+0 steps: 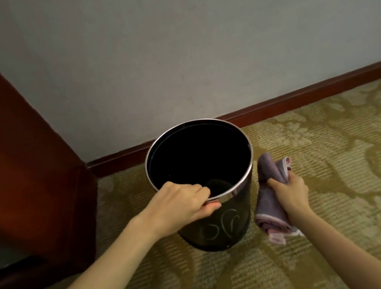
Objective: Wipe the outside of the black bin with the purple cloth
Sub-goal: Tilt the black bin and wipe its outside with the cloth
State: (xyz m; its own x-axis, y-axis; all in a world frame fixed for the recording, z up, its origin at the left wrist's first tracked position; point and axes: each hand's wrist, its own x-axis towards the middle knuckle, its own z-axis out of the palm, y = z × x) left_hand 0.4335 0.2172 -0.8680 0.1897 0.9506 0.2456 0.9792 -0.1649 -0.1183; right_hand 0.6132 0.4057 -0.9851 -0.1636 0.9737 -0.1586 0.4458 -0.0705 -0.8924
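Note:
A round black bin (222,231) with a silver rim and pale swirl marks on its side stands upright on the carpet, near the wall. My left hand (183,203) grips the near part of its rim, fingers curled inside and thumb outside. Just to the right of the bin, my right hand (290,191) holds a bunched purple cloth (272,211) with a pink edge. The cloth hangs close beside the bin's right side; whether it touches the bin I cannot tell.
A dark red wooden panel (15,170) stands to the left of the bin. A grey wall with a red-brown skirting board (301,95) runs behind it. Patterned olive carpet (337,172) spreads to the right and toward me.

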